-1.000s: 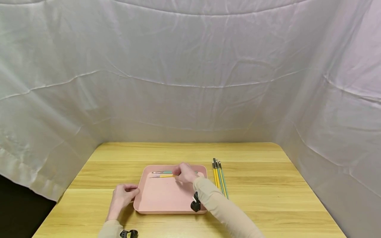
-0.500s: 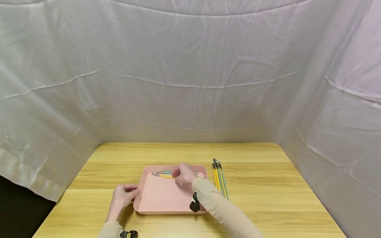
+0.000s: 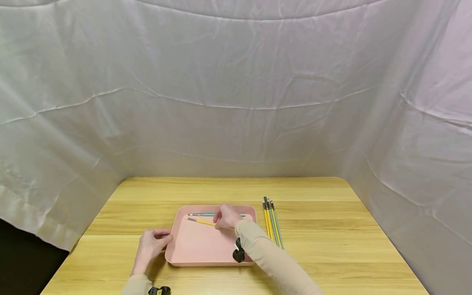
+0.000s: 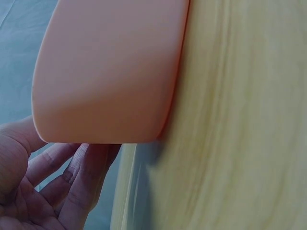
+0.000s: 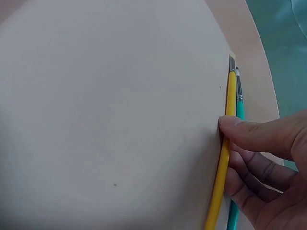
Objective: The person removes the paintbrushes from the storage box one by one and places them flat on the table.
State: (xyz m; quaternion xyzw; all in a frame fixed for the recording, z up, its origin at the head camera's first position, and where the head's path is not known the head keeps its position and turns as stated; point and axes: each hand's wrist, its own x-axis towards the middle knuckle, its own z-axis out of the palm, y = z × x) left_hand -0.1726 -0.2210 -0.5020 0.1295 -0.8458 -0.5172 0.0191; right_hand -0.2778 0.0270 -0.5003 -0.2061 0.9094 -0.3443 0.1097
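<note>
My right hand (image 3: 227,216) pinches a yellow-handled paintbrush (image 5: 220,168) between thumb and fingers, low over the inside of a pink tray (image 3: 206,245). The brush slants slightly, its bristle end toward the tray's left side. Just behind it in the tray lies a teal-handled paintbrush (image 3: 207,214), partly covered by the hand. At the tray's left side, my left hand (image 3: 152,243) grips the wall, thumb by the rim. In the left wrist view its fingertips are hidden behind the tray wall (image 4: 110,72).
Right of the tray, several yellow and teal paintbrushes (image 3: 272,223) lie side by side on the wooden table (image 3: 332,246). Pale fabric (image 3: 236,135) hangs around the table's back and sides.
The yellow paintbrush has tilted from nearly parallel to the teal one to a slant, and its handle end now shows beyond my right hand. My left hand stays put.
</note>
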